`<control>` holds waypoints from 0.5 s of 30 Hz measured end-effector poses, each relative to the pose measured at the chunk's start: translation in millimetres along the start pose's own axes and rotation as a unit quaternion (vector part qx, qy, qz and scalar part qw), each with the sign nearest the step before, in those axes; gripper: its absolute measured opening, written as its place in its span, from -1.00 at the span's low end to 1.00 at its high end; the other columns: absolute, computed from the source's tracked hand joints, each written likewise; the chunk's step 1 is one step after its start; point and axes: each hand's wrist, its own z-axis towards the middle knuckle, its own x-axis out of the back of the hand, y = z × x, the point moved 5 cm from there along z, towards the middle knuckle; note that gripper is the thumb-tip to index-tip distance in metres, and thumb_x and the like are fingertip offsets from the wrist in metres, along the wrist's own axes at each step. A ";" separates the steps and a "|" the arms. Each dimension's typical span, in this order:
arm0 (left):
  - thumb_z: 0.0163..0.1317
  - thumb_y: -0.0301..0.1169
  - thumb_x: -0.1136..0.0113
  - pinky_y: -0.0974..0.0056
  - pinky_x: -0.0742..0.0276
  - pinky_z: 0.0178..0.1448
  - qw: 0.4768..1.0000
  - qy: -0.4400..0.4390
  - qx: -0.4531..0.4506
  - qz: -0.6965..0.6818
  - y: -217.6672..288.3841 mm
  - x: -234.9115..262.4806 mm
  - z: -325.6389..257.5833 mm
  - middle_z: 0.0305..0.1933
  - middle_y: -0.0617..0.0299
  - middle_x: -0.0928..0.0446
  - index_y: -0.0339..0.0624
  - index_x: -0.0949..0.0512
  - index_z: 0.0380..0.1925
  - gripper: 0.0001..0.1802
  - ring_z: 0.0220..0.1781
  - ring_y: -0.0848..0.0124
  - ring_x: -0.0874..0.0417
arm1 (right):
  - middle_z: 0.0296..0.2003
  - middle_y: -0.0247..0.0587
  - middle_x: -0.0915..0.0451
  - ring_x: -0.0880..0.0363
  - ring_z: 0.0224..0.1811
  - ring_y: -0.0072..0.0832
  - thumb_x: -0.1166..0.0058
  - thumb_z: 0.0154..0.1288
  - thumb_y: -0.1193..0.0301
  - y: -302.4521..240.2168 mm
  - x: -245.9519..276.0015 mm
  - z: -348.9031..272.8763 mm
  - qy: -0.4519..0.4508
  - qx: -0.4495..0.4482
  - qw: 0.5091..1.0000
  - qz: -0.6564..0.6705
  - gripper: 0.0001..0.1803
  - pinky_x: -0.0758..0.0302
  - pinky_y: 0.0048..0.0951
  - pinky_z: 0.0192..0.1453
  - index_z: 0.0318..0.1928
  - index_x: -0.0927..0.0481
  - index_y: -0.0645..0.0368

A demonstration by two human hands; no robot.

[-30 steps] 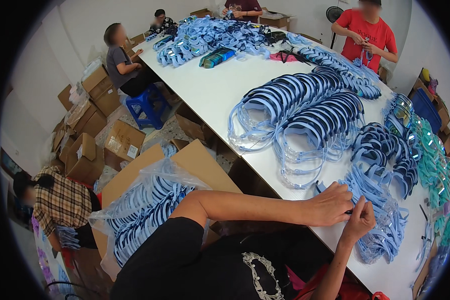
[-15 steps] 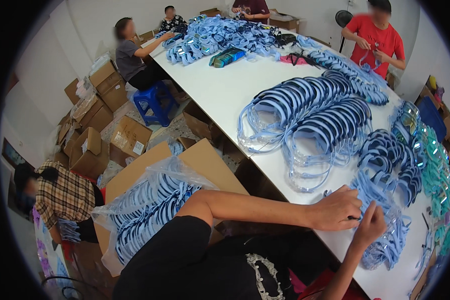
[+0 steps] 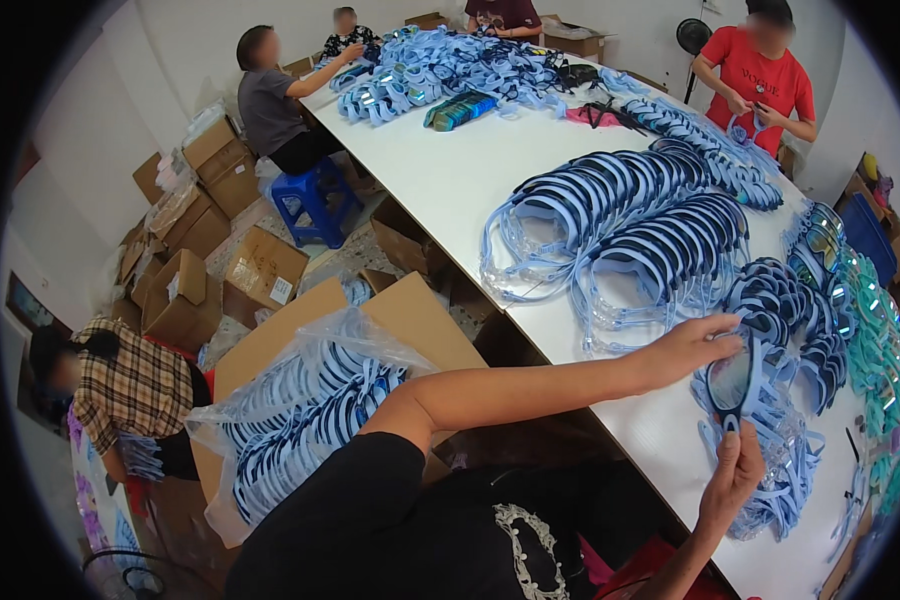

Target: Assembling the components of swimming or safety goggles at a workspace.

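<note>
A pair of swim goggles (image 3: 730, 384) with a dark blue frame, light blue edging and a see-through lens is stretched upright between my hands. At its upper end, the fingers of my left hand (image 3: 688, 352) close on the frame. My right hand (image 3: 732, 482) pinches the lower end between thumb and fingers. Beneath and beside them lies a heap of light blue goggles and straps (image 3: 782, 490). Just beyond my left hand, two long rows of nested goggles (image 3: 660, 250) stand on the white table (image 3: 410, 160).
A large carton (image 3: 420, 320) with a plastic-lined load of goggles stands left of my arm. Teal goggles (image 3: 875, 330) lie along the table's right side. Several people sit or stand around, one in a red shirt (image 3: 760, 80). A blue stool (image 3: 315, 205) and cartons line the left floor.
My hands, close together over the heap before, have moved apart, the left one farther up the table. The goggles now show plainly between them.
</note>
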 end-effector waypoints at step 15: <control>0.55 -0.09 -0.26 0.33 -0.59 0.21 0.933 -0.105 0.122 -0.321 49.7 36.3 -31.4 0.00 0.39 -0.67 -0.11 -0.65 0.23 -0.57 0.08 0.56 -0.65 | -0.55 -0.16 -0.48 -0.41 -0.42 -0.22 -0.46 0.09 0.53 -18.1 -29.7 -5.9 -0.072 0.146 0.970 -0.182 -0.76 -0.35 -0.24 -0.18 -0.18 -0.77 0.24</control>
